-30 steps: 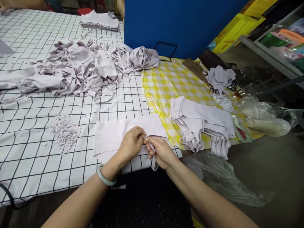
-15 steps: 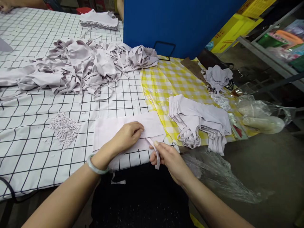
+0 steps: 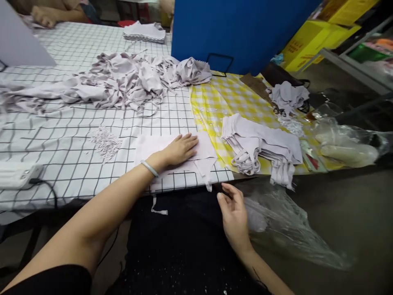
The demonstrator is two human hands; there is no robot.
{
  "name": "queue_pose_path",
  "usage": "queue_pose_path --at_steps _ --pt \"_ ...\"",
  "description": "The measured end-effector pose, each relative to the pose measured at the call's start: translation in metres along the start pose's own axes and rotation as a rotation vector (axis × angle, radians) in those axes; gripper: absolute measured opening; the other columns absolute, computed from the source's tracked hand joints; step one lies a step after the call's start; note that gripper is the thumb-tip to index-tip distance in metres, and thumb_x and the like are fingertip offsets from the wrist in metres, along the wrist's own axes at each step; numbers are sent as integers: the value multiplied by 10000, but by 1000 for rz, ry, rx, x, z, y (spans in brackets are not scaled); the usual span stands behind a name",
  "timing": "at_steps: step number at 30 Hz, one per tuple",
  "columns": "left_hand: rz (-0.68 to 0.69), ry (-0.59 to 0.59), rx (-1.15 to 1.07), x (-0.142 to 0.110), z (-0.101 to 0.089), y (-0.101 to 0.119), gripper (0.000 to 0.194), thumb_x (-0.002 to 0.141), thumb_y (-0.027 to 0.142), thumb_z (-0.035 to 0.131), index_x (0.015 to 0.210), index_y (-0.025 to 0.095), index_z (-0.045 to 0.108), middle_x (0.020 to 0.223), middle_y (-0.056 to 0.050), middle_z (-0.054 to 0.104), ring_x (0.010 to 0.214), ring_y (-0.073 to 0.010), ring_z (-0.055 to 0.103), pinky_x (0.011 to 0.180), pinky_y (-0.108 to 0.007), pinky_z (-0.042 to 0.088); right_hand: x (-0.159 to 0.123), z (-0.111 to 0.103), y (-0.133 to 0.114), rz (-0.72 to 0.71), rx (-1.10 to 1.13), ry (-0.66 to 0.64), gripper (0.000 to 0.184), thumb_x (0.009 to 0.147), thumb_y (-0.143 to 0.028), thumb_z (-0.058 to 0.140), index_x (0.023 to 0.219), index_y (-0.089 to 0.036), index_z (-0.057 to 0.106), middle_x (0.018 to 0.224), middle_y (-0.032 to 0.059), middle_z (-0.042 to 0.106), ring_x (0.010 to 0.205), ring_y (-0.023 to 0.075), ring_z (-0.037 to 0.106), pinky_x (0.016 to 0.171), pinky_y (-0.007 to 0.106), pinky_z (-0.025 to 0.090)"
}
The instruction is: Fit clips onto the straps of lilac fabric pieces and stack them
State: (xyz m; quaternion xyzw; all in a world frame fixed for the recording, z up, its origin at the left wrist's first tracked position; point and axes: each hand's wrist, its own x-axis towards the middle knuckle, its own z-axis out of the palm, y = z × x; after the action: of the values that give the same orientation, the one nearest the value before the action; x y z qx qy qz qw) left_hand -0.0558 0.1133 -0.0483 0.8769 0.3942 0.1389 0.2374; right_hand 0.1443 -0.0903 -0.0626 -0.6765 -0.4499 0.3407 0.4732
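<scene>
A pale lilac fabric piece (image 3: 147, 144) lies flat near the table's front edge. My left hand (image 3: 180, 150) rests on it, palm down with fingers stretched out. One narrow strap (image 3: 208, 182) of the piece hangs down at the table edge. Just right of the strap, my right hand (image 3: 235, 209) is held off the table, fingers curved and apart, with nothing in it. Another strap (image 3: 159, 209) dangles over the edge below my left wrist. A neat stack of similar strapped pieces (image 3: 264, 141) sits to the right on a yellow checked cloth (image 3: 227, 98).
A long heap of loose lilac pieces (image 3: 123, 84) lies farther back. Small fabric scraps (image 3: 106, 143) are piled to the left, near a white power strip (image 3: 20, 175). A blue panel (image 3: 239, 32) stands behind. Another person's hand (image 3: 44, 16) is at the far left.
My right hand has let go of the strap and drawn back toward me. My left hand has flattened out on the fabric. The view has shifted left.
</scene>
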Motion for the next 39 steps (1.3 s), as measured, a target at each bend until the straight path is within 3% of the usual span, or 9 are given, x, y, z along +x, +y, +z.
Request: queue_pose_path --at_steps 4,7,10,14,20,26,29,33,39 --pt "-79 479 -235 -57 -27 -2 256 921 138 483 1095 154 670 1213 -114 681 1160 -201 624 1040 -399 485 -6 33 -6 76 39 -609 275 874 -458 627 956 -218 733 1057 97 713 1020 246 660 972 420 493" --pt "-123 589 -274 -121 -29 9 233 868 77 485 978 162 672 993 -75 705 962 -168 666 904 -357 551 -11 88 -14 280 241 -888 393 761 -507 738 1026 -217 732 1059 80 736 1068 255 657 997 423 479" --pt "-100 482 -280 -172 -14 20 308 827 12 442 981 158 666 983 -74 711 942 -158 681 861 -344 583 -15 124 -25 357 371 -909 415 718 -532 770 945 -188 730 949 61 737 1014 237 650 1000 407 449" --pt "-7 421 -200 -199 6 21 415 823 -15 436 1119 175 656 1161 -106 689 1160 -194 630 986 -451 555 -22 110 -36 366 323 -983 360 798 -536 704 756 -179 687 822 35 698 883 205 621 931 371 443" --pt "66 404 -171 -200 10 18 406 861 26 509 1211 191 634 1251 -135 640 1238 -225 581 993 -496 546 -32 98 -37 395 479 -878 218 822 -420 734 926 -242 664 1159 33 673 1174 201 559 1055 361 371" --pt "75 415 -177 -202 12 17 332 907 78 547 1205 188 643 1258 -141 641 1236 -226 584 976 -469 561 -31 118 -41 430 419 -959 311 829 -483 701 861 -174 680 792 30 687 878 183 647 937 352 453" --pt "61 411 -164 -202 14 19 335 900 110 594 1221 191 646 1261 -143 643 1241 -239 580 980 -470 558 -38 96 -54 331 241 -953 337 872 -508 639 894 -174 685 723 23 677 818 191 653 866 349 481" --pt "-13 461 -121 -199 20 23 222 918 198 625 1123 213 708 1216 -127 670 1199 -256 607 965 -497 555 -38 57 -89 170 53 -867 456 924 -433 595 1343 -259 543 755 -3 717 796 193 664 826 361 499" --pt "-45 481 -100 -196 21 27 178 935 197 600 1029 228 748 1165 -106 687 1132 -245 641 934 -458 564 25 55 -150 162 278 -1019 245 834 -413 678 988 -240 757 1025 78 761 989 263 691 873 435 533"
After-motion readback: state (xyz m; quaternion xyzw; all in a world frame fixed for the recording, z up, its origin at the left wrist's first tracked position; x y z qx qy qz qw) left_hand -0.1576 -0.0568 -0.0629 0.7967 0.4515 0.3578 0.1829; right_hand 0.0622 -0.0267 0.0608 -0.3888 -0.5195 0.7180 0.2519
